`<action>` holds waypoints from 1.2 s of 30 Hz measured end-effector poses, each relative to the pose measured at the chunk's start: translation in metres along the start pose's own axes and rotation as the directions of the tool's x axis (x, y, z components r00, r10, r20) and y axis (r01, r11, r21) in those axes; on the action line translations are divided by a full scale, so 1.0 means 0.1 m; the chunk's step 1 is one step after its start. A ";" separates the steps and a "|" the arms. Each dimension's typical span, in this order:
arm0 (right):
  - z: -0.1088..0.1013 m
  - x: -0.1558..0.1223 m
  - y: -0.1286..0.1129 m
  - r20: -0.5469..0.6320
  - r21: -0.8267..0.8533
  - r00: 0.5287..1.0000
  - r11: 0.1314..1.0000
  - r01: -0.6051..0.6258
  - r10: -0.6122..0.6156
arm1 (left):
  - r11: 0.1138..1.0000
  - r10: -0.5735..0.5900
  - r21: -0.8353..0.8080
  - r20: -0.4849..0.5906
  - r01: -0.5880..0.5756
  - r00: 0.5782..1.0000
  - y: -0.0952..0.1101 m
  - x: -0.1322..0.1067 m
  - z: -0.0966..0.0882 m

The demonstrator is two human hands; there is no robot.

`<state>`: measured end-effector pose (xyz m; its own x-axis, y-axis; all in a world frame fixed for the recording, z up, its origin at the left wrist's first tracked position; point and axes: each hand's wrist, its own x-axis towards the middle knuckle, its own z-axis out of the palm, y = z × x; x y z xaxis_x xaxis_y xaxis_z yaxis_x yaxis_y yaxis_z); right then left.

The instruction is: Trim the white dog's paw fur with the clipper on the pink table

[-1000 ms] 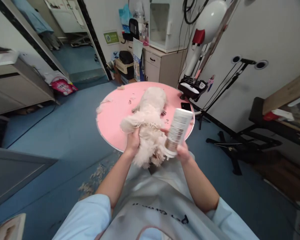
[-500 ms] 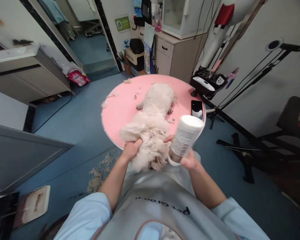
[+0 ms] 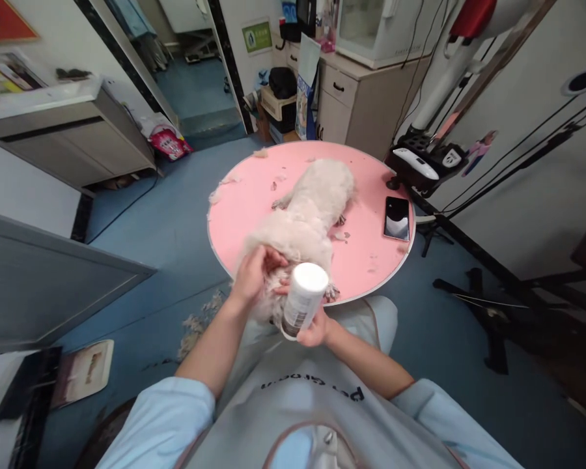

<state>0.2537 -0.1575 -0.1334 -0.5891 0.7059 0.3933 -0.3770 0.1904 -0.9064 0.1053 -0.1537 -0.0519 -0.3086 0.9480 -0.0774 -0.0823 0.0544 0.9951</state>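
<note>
A small white fluffy dog [image 3: 312, 212] lies on a round pink table [image 3: 371, 257], its near end at the table's front edge. My left hand [image 3: 251, 273] is closed on the fur at the dog's near end. My right hand [image 3: 315, 332] is wrapped round a white cylindrical bottle [image 3: 303, 298], held upside down and tilted just above that same spot, close beside my left hand. What the bottle's lower end touches is hidden by my hands.
A black phone [image 3: 397, 218] lies on the table's right side. Fur clippings [image 3: 198, 322] litter the blue floor at the left front. A dryer stand with a tray [image 3: 427, 163] and black stand legs [image 3: 488, 312] are at the right; cabinets [image 3: 361, 98] stand behind.
My right hand has brought the bottle leftward and down, from beside the dog's right flank to over its near end. My left hand shifted its grip on the fur. The camera tipped downward.
</note>
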 end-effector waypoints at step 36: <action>0.30 -0.06 0.19 -0.551 0.349 0.787 0.933 -0.083 0.276 | 0.497 0.289 0.706 0.414 -0.505 0.863 0.30 -0.21 -0.20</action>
<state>0.2288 -0.1783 -0.1489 -0.1739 0.9844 -0.0251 -0.5528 -0.1187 -0.8248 0.0901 -0.1786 -0.0216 0.1022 0.9638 0.2464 0.7839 -0.2305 0.5766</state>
